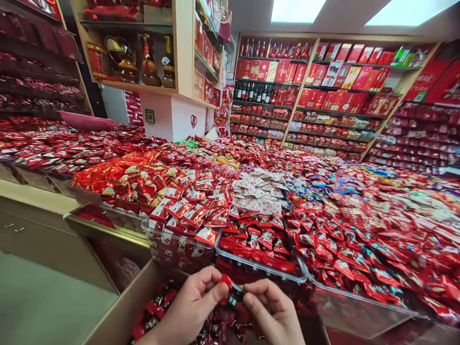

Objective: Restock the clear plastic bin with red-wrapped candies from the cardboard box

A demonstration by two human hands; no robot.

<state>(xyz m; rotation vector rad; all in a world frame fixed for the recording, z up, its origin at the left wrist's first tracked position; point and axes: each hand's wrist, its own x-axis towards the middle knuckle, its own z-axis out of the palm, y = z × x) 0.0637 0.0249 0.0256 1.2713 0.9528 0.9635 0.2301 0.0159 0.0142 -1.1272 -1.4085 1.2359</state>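
Observation:
Between my two hands is one small wrapped candy [233, 293] in red and black foil. My left hand [192, 304] pinches its red end between thumb and forefinger. The black end is pinched by the thumb and fingers of my right hand [271, 309]. Both hands are above an open cardboard box [120, 306], where a heap of similar dark red wrapped candies [158, 306] lies, partly covered by my hands and wrists. Just beyond my hands stands a clear plastic bin [260, 270] full of red and black wrapped candies [257, 239].
More bins hold red-and-white packets [196, 211], white packets [258, 187] and shiny red candies [345, 254]. A pink tray [86, 121] rests on the left piles. Shelves [316, 96] of bottles and red boxes line the back. A wooden cabinet [185, 52] hangs above the counter.

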